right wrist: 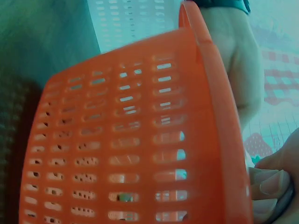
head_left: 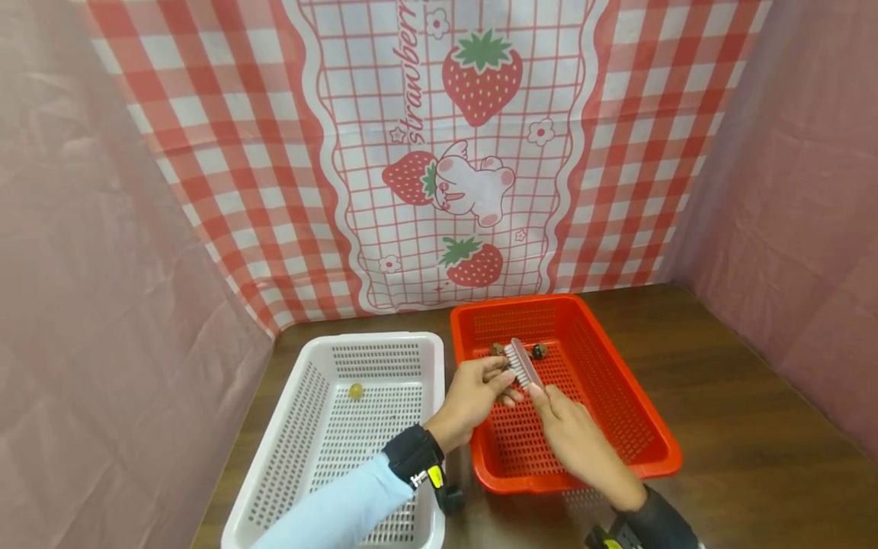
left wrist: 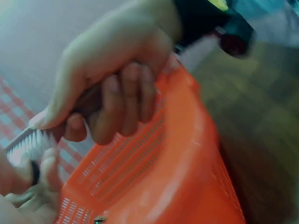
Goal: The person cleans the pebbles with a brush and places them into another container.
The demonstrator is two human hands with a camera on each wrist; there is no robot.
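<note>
My right hand (head_left: 572,427) grips the handle of a scrubbing brush (head_left: 531,372) with white bristles. In the left wrist view that right hand (left wrist: 107,70) shows its fingers curled round the dark handle. My left hand (head_left: 473,393) is at the bristles, thumb and fingertips bent together. A small dark, band-like thing (left wrist: 35,172) shows between the left fingers; its kind is unclear. Both hands are over the red basket (head_left: 634,396). Inside it, past the brush, lie a small brown thing (head_left: 497,349) and a small black-and-brown thing (head_left: 539,351).
To the left stands a white basket (head_left: 439,412) with a small yellow ball (head_left: 355,391) inside. Both baskets rest on a brown wooden table (head_left: 741,381). A strawberry-patterned cloth (head_left: 473,183) hangs behind, with pink cloth (head_left: 789,191) at the sides.
</note>
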